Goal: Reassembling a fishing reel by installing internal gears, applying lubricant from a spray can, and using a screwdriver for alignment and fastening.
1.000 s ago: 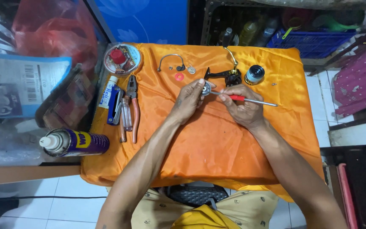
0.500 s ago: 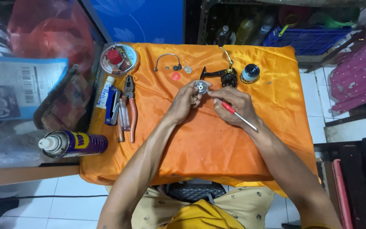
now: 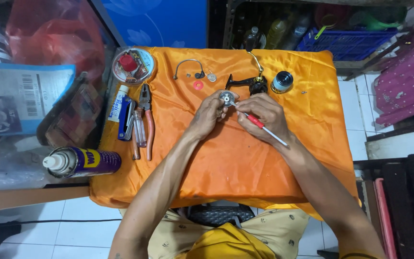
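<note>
The orange cloth [image 3: 226, 158] covering the small table serves as the landmark. Above its middle, toward the far edge, the person's left hand [image 3: 207, 115] is closed around a small round metal part [image 3: 225, 98] with a dark hub (it looks like a piece of a fishing reel, though its detail is too small to read). The right hand [image 3: 262, 115] is closed on a red-handled screwdriver [image 3: 257, 123], its tip set against the face of the part and its pale rear end pointing back toward the person. Judging from this, the step in hand is turning a fastener on the held part; the next move seems to call for a steady left-hand grip and the tip kept seated while the right hand twists.

Just beyond the hands on the cloth lies a black reel body [image 3: 247, 84] with a gold-coloured handle, and beside it to the right a dark spool [image 3: 282, 82]. Off the cloth's left edge lies a spray can [image 3: 82, 162]. On the cloth's left strip lie pliers [image 3: 145, 120] with red grips. At the far left corner sits a round tin [image 3: 132, 66] of small parts. Near the far edge rest a curved wire bail [image 3: 189, 68] and a small red washer [image 3: 198, 85].
</note>
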